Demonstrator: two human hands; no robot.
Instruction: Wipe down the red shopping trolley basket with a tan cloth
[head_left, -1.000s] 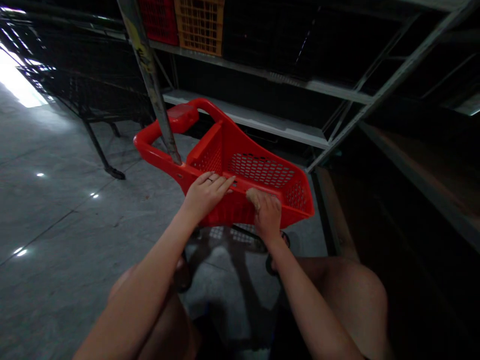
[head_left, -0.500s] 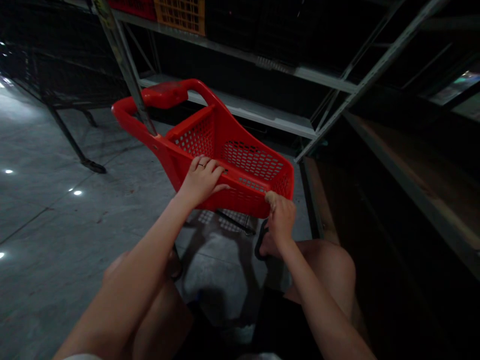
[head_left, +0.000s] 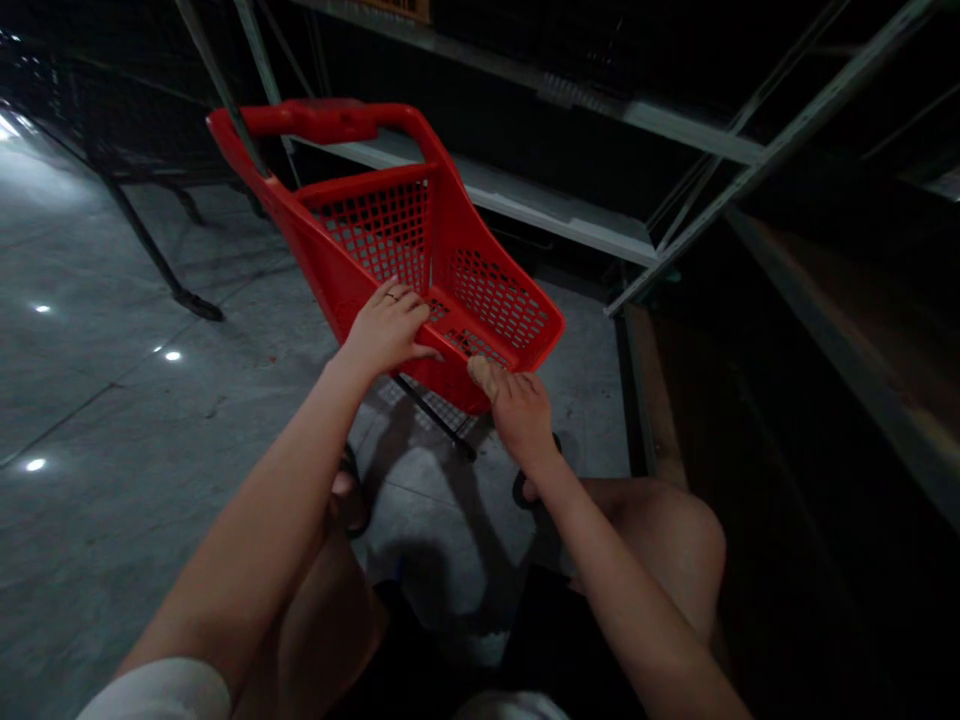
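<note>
Presently, head view: red cart (head_left: pixel 307 245) on grey floor (head_left: pixel 112 400), in front of the wearer's knees, handle end toward upper left, basket's narrow end toward the right. Basket walls perforated.

Left hand (head_left: pixel 386 325): gripping the near rim, fingers laid over the top, thumb on the outer side. Ring (head_left: pixel 391 296) on one finger.

Right hand (head_left: pixel 521 410): fingers curled closed at the same rim, nearer the narrow end. Tan piece (head_left: pixel 482 374) at the thumb, touching the rim; whether held or worn, cannot tell.

Pole (head_left: pixel 221 90) slanting down to the rim below the handle, tilted. Rack (head_left: pixel 562 215) behind the cart, pale shelf edges. Dark frame (head_left: pixel 142 235) at far left, one leg on the floor. Wearer's feet (head_left: pixel 349 490) below, one either side of the shadows on the floor.
</note>
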